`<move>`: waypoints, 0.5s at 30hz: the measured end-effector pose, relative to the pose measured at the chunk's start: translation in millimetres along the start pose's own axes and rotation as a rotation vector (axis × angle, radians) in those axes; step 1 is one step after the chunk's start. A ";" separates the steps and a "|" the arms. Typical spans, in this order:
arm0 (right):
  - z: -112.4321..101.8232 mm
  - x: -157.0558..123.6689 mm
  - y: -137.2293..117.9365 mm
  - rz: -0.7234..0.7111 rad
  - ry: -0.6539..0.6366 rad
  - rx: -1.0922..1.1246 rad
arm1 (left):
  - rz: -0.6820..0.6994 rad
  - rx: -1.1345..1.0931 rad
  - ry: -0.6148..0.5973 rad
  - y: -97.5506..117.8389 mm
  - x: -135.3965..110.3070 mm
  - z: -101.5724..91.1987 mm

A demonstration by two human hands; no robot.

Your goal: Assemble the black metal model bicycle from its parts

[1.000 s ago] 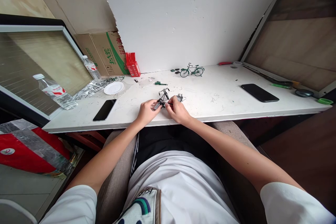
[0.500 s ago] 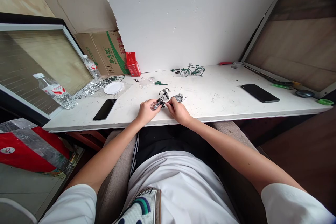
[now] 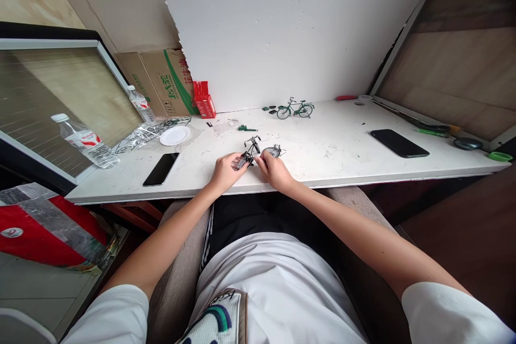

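Note:
A small dark model bicycle frame [image 3: 250, 149] with handlebars stands near the front edge of the white table [image 3: 334, 164]. My left hand [image 3: 226, 170] is closed, pinching its rear end. My right hand [image 3: 274, 169] is closed too, fingertips pressed against the frame's right side; what they pinch is too small to make out. A loose small wheel [image 3: 274, 150] lies just beyond my right hand. A finished green model bicycle [image 3: 295, 108] stands at the back of the table.
A black phone [image 3: 160, 168] lies left of my hands, another black phone [image 3: 399, 143] to the right. A white plate [image 3: 174, 135], plastic wrapping [image 3: 143, 133], water bottles [image 3: 85, 141], a red carton [image 3: 203, 99] and a cardboard box [image 3: 161, 82] sit back left. A white foam board [image 3: 282, 27] leans behind.
My right hand has shifted slightly left and closer to the frame. The left hand and the frame have hardly moved.

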State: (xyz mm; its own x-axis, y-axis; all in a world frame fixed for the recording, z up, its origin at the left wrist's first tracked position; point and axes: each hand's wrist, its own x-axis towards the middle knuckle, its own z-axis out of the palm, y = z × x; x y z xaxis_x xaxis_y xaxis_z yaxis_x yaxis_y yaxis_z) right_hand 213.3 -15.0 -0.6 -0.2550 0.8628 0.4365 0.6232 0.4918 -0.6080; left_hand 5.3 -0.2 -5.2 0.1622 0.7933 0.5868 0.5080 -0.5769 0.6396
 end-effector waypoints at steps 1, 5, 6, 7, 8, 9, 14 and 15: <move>-0.1 -0.2 -1.0 0.007 -0.006 -0.007 | -0.004 0.001 0.000 -0.7 0.2 0.4; 0.0 -1.6 -3.7 -0.003 -0.014 -0.006 | -0.016 -0.003 -0.004 -2.6 0.7 1.3; 0.0 -1.8 -3.9 -0.012 -0.014 -0.006 | -0.019 -0.007 -0.005 -2.9 0.7 1.3; -0.1 -2.1 -3.9 -0.020 -0.012 -0.009 | -0.022 -0.010 -0.005 -3.1 0.7 1.3; -0.2 -2.3 -3.8 -0.030 -0.012 -0.014 | -0.023 -0.013 -0.003 -3.3 0.8 1.3; -0.2 -2.5 -3.6 -0.039 -0.012 -0.018 | -0.024 -0.017 -0.002 -3.5 0.9 1.2; 0.4 -3.8 -1.5 -0.067 0.004 0.024 | -0.046 -0.033 -0.003 -3.8 1.3 0.8; 0.7 -4.1 -0.8 -0.068 0.012 0.041 | -0.051 -0.036 -0.005 -3.5 1.2 0.6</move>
State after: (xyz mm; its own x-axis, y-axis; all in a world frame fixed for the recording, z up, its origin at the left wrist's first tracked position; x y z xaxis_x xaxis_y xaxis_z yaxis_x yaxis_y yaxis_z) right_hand 213.3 -18.9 -2.4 -0.2866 0.8257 0.4859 0.5735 0.5541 -0.6034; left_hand 4.3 2.9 -7.0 0.1411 0.8230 0.5503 0.4852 -0.5420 0.6861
